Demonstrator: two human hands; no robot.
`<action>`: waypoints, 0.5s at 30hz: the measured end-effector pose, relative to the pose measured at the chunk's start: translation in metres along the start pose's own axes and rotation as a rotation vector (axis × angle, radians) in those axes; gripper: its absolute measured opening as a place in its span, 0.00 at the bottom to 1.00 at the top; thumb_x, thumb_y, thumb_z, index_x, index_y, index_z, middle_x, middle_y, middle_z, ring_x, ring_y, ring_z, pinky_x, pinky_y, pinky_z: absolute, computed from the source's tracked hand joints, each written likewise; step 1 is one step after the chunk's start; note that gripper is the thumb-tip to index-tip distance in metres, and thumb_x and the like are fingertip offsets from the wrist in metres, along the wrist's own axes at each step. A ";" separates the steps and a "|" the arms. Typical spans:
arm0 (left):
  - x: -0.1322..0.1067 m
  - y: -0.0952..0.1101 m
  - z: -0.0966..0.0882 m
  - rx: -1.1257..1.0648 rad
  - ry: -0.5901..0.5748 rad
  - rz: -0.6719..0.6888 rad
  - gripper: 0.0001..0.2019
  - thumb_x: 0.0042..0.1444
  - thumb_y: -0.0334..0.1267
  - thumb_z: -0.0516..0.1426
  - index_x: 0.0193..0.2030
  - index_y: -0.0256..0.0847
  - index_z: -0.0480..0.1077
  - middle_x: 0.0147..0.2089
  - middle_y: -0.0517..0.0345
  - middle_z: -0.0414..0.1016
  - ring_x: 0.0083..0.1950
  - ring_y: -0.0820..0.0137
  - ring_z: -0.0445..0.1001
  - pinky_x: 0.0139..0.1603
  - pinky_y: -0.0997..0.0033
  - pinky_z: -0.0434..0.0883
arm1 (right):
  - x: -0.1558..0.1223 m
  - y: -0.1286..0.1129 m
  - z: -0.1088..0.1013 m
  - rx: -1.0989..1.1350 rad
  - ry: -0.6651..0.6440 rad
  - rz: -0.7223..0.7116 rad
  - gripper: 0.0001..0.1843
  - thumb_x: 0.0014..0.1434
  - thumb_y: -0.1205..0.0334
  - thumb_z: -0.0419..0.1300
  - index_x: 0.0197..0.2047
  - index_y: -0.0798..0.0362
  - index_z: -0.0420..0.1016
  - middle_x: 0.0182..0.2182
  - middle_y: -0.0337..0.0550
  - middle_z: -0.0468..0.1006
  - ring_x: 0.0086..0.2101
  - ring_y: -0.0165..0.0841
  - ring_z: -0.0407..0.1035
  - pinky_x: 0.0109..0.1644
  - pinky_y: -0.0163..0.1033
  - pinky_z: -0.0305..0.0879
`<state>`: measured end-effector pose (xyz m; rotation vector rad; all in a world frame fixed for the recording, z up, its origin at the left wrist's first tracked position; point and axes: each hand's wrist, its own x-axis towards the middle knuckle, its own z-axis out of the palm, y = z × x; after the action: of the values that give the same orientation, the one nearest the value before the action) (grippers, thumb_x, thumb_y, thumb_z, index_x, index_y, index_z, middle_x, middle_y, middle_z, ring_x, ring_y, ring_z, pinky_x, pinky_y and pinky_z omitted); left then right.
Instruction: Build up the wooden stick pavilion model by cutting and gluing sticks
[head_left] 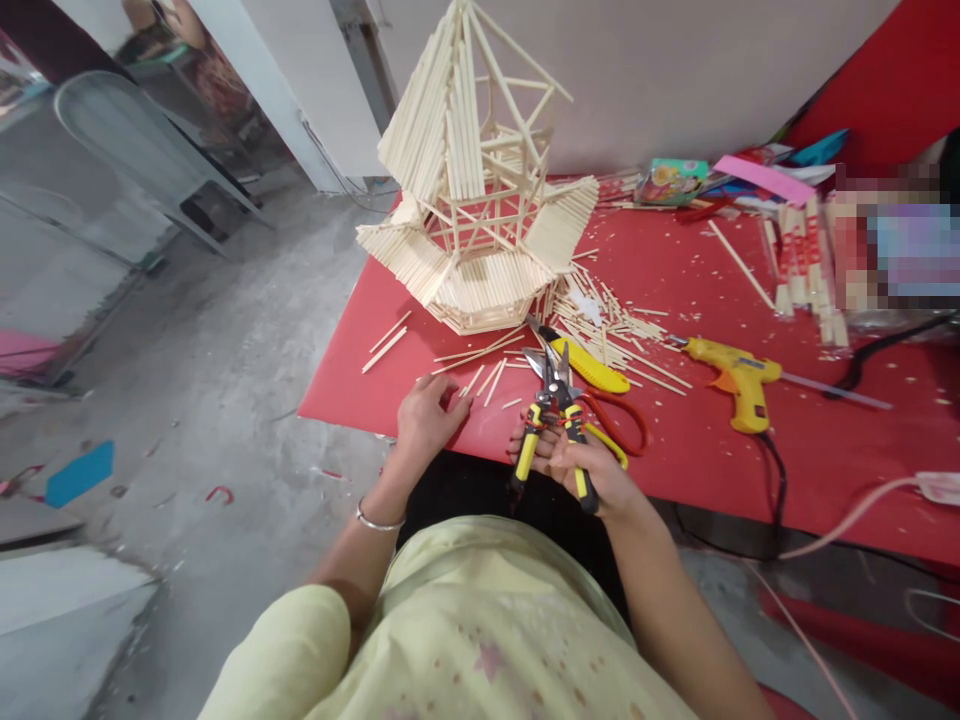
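Right in front of the stick pagoda (pixel 466 150), on its near side, there's a pair of yellow-and-black cutting pliers (pixel 553 410) sitting in the right hand (pixel 571 460). That grip is palm-up and closed around the tool, thumb over one handle and fingers underneath, while the handles and jaws themselves are spread. The left hand (pixel 431 410) is also on the pagoda's near side, further left, by the edge of the red worktop (pixel 352 360), next to some short wooden sticks (pixel 495 383). Fingers are bent with the thumb a bit apart from them; honestly can't tell if a stick is pinched in there.

My take on handling the pliers and loose sticks: turn them so both handles sit in the one palm, then set the jaws square across a stick, because a slanted bite will probably splinter the end. Hold the stick close to the cut, but keep your left fingertips off the blades. Check lengths against a sample piece too.

Also watch the yellow utility knife (pixel 596 368) just at the pagoda's near right, and the yellow glue gun (pixel 739 372) well off to its right. Easy to catch a sleeve on either.
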<state>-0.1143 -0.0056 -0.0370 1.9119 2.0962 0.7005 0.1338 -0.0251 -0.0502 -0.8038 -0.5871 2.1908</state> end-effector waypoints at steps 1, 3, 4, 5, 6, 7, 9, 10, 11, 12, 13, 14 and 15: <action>-0.001 0.002 0.000 0.020 -0.001 -0.009 0.09 0.57 0.45 0.60 0.38 0.43 0.74 0.37 0.55 0.74 0.36 0.68 0.71 0.38 0.70 0.67 | 0.000 0.000 0.001 0.002 0.000 0.000 0.29 0.40 0.70 0.59 0.49 0.50 0.73 0.47 0.48 0.81 0.52 0.47 0.73 0.59 0.62 0.65; -0.001 0.005 -0.001 0.049 -0.011 -0.027 0.07 0.60 0.43 0.58 0.39 0.44 0.74 0.39 0.54 0.75 0.38 0.67 0.72 0.38 0.70 0.66 | 0.000 -0.002 0.002 -0.002 0.000 -0.001 0.29 0.40 0.70 0.59 0.49 0.50 0.73 0.47 0.48 0.81 0.53 0.47 0.73 0.59 0.61 0.65; -0.002 0.006 -0.001 0.059 -0.019 -0.035 0.07 0.61 0.42 0.57 0.39 0.44 0.74 0.40 0.54 0.75 0.39 0.67 0.73 0.39 0.70 0.66 | 0.000 -0.002 0.002 -0.009 -0.003 0.001 0.29 0.40 0.70 0.60 0.49 0.50 0.74 0.47 0.48 0.81 0.53 0.47 0.73 0.60 0.61 0.65; -0.002 0.007 -0.001 0.067 -0.024 -0.040 0.07 0.62 0.42 0.56 0.40 0.44 0.74 0.41 0.54 0.75 0.40 0.66 0.73 0.39 0.70 0.66 | -0.001 -0.003 0.002 -0.017 -0.007 0.003 0.28 0.40 0.70 0.60 0.48 0.50 0.74 0.47 0.48 0.81 0.53 0.47 0.73 0.60 0.61 0.65; -0.002 0.007 -0.001 0.073 -0.027 -0.040 0.07 0.62 0.41 0.55 0.40 0.45 0.74 0.42 0.54 0.75 0.41 0.66 0.73 0.39 0.70 0.66 | -0.001 -0.004 0.003 -0.024 -0.010 0.003 0.29 0.40 0.70 0.60 0.49 0.50 0.74 0.47 0.48 0.80 0.53 0.47 0.73 0.60 0.61 0.65; -0.002 0.008 -0.001 0.079 -0.027 -0.038 0.07 0.63 0.41 0.54 0.40 0.45 0.74 0.42 0.54 0.75 0.42 0.66 0.73 0.39 0.71 0.66 | -0.001 -0.004 0.003 -0.028 -0.013 0.005 0.29 0.40 0.70 0.60 0.49 0.50 0.74 0.47 0.48 0.80 0.53 0.47 0.73 0.60 0.61 0.64; -0.003 0.008 -0.001 0.100 -0.024 -0.029 0.08 0.65 0.40 0.53 0.40 0.45 0.73 0.43 0.54 0.75 0.42 0.66 0.74 0.38 0.71 0.65 | 0.000 -0.005 0.003 -0.033 -0.016 0.009 0.29 0.40 0.70 0.60 0.49 0.50 0.74 0.47 0.48 0.80 0.52 0.47 0.73 0.60 0.61 0.65; -0.004 0.009 0.000 0.117 -0.023 -0.021 0.09 0.65 0.41 0.52 0.40 0.44 0.73 0.43 0.53 0.75 0.42 0.66 0.74 0.36 0.71 0.64 | 0.000 -0.005 0.003 -0.036 -0.015 0.009 0.29 0.40 0.70 0.60 0.49 0.50 0.74 0.47 0.48 0.81 0.52 0.47 0.73 0.60 0.61 0.65; -0.004 0.009 0.000 0.140 -0.026 -0.012 0.10 0.66 0.41 0.51 0.41 0.44 0.73 0.43 0.52 0.74 0.42 0.65 0.74 0.35 0.70 0.64 | 0.000 -0.005 0.003 -0.040 -0.014 0.010 0.28 0.40 0.70 0.60 0.48 0.50 0.74 0.47 0.48 0.81 0.52 0.47 0.73 0.59 0.61 0.65; -0.005 0.009 0.001 0.168 -0.035 -0.003 0.11 0.67 0.41 0.50 0.41 0.44 0.73 0.43 0.51 0.74 0.41 0.65 0.74 0.34 0.70 0.63 | 0.001 -0.004 0.004 -0.045 -0.009 0.007 0.28 0.39 0.70 0.60 0.48 0.50 0.74 0.46 0.48 0.81 0.52 0.47 0.73 0.59 0.60 0.66; -0.004 0.009 0.002 0.201 -0.047 0.007 0.12 0.68 0.41 0.48 0.41 0.44 0.72 0.43 0.50 0.74 0.39 0.65 0.73 0.33 0.70 0.62 | 0.000 -0.004 0.004 -0.052 0.000 0.002 0.28 0.39 0.70 0.60 0.48 0.50 0.74 0.46 0.47 0.81 0.52 0.47 0.73 0.59 0.60 0.66; -0.004 0.010 0.002 0.237 -0.064 0.018 0.13 0.68 0.41 0.47 0.41 0.43 0.72 0.44 0.49 0.73 0.38 0.65 0.73 0.32 0.69 0.61 | 0.000 -0.004 0.006 -0.061 0.012 0.000 0.28 0.39 0.70 0.60 0.48 0.50 0.74 0.46 0.47 0.81 0.51 0.47 0.74 0.58 0.59 0.67; -0.003 0.010 0.003 0.272 -0.085 0.029 0.13 0.68 0.40 0.46 0.41 0.42 0.72 0.44 0.48 0.73 0.37 0.65 0.73 0.31 0.69 0.61 | -0.001 -0.004 0.008 -0.077 0.025 0.004 0.28 0.39 0.71 0.60 0.48 0.50 0.74 0.46 0.47 0.81 0.51 0.47 0.74 0.58 0.58 0.67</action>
<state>-0.1041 -0.0078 -0.0351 2.0713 2.2092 0.3449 0.1309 -0.0246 -0.0417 -0.8718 -0.6618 2.1696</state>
